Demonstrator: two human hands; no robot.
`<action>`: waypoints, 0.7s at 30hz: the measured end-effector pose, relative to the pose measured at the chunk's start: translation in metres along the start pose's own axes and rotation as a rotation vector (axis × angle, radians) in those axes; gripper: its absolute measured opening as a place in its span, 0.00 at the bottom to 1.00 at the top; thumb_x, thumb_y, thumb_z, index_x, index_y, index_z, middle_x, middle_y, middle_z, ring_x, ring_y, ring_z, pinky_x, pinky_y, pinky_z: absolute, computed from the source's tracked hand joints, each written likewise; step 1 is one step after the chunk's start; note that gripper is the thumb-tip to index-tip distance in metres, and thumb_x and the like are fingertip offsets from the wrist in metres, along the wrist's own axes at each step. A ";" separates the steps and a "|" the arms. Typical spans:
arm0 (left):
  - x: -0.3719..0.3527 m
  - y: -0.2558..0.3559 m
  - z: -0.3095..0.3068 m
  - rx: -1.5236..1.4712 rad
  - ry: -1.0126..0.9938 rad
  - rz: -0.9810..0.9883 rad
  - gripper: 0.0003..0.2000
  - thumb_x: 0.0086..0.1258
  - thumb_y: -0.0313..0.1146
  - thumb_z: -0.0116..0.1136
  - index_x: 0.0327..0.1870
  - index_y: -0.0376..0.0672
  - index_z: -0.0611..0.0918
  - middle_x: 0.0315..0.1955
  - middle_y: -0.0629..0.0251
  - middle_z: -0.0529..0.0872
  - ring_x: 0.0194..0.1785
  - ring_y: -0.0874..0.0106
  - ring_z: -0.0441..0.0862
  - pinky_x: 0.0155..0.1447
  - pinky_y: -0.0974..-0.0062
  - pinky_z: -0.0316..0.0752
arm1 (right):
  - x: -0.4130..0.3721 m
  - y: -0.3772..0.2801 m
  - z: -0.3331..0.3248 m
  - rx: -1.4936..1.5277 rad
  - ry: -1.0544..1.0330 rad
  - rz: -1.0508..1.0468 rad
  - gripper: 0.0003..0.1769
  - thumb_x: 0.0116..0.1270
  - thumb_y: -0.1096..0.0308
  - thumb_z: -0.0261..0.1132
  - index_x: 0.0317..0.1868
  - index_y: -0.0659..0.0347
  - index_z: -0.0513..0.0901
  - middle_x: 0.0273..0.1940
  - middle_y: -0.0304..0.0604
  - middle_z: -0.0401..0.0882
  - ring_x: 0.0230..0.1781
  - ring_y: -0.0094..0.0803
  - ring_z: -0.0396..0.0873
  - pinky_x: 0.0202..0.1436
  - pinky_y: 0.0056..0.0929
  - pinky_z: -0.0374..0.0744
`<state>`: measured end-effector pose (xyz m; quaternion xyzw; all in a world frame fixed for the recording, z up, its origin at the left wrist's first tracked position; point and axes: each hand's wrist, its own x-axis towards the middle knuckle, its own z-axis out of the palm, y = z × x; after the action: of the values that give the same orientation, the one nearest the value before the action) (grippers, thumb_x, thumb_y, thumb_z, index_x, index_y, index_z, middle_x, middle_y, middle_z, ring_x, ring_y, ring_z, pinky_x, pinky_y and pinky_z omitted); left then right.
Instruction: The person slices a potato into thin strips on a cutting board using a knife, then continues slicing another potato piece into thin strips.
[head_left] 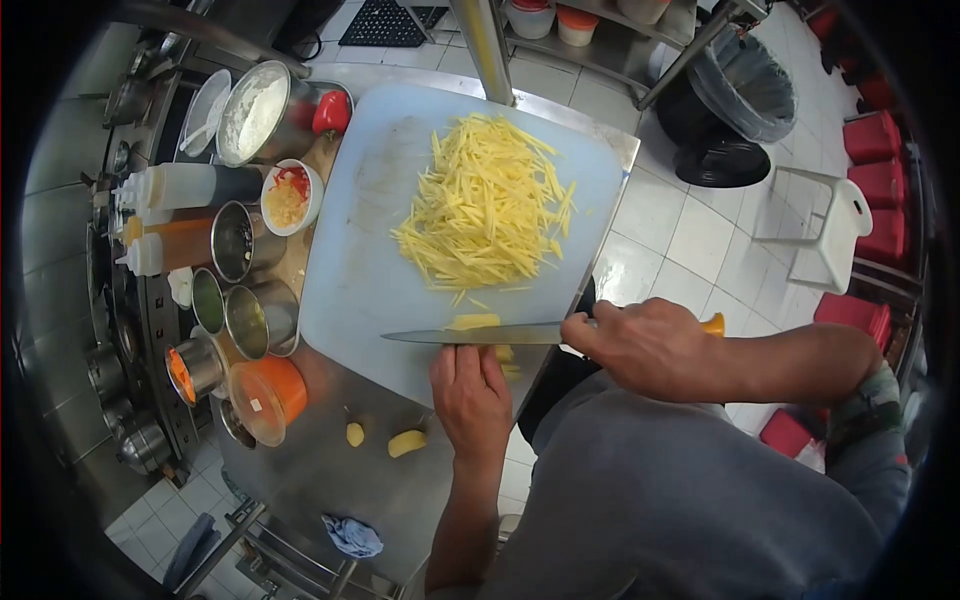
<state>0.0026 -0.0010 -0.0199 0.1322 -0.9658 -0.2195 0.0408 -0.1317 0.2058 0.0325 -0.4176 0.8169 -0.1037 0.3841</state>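
- Potato slices [473, 321] lie at the knife [525, 334] on the board [350, 240]; damp faces could make them slide.
- The left hand [470, 395] clamps the slices, fingertips bunched beside the blade, where a stray stroke could cut.
- The right hand [645, 345] grips the knife, handle mostly hidden.
- Fingers hide the slices' middle.

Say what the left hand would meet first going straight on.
The left hand would likely meet the knife blade, which crosses just ahead of its fingers; whether they touch it is unclear.
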 end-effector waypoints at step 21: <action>-0.008 -0.008 0.004 -0.016 0.011 -0.013 0.11 0.76 0.29 0.63 0.55 0.36 0.83 0.52 0.51 0.85 0.54 0.48 0.81 0.59 0.55 0.77 | -0.004 -0.014 0.005 0.000 0.035 0.027 0.17 0.71 0.71 0.62 0.58 0.57 0.71 0.41 0.53 0.83 0.35 0.48 0.91 0.35 0.43 0.87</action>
<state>0.0115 -0.0038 -0.0272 0.1394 -0.9629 -0.2265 0.0459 -0.1185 0.2008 0.0379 -0.4044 0.8291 -0.1056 0.3713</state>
